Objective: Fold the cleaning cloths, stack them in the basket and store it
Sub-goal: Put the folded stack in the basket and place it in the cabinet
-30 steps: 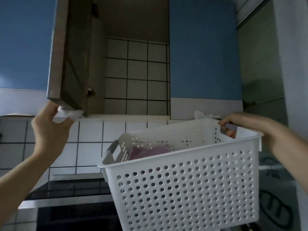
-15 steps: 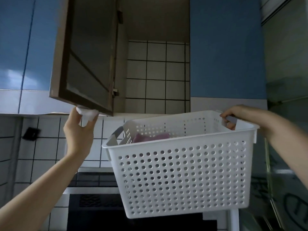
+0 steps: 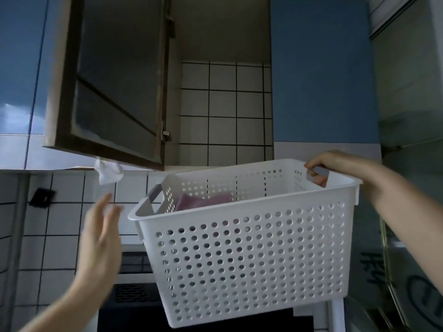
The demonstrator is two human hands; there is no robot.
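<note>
A white perforated plastic basket [image 3: 251,255] hangs in the air in front of an open wall cupboard [image 3: 223,111]. My right hand [image 3: 321,168] grips the grey handle on its right rim. A folded pink cloth [image 3: 203,202] lies inside. My left hand [image 3: 103,238] floats free to the left of the basket, fingers straight and blurred, holding nothing. The cupboard's brown door [image 3: 115,82] stands swung out to the left, and a scrap of white cloth or paper [image 3: 107,173] hangs from its lower edge.
Blue cupboard fronts [image 3: 323,73] flank the opening on both sides. White wall tiles [image 3: 60,248] run below, with a dark stove or appliance [image 3: 134,295] beneath the basket. A tall pale surface [image 3: 412,140] stands at the right.
My left hand has let go of the white scrap on the door's lower edge and dropped down and away from it. The basket stays held up by my right hand.
</note>
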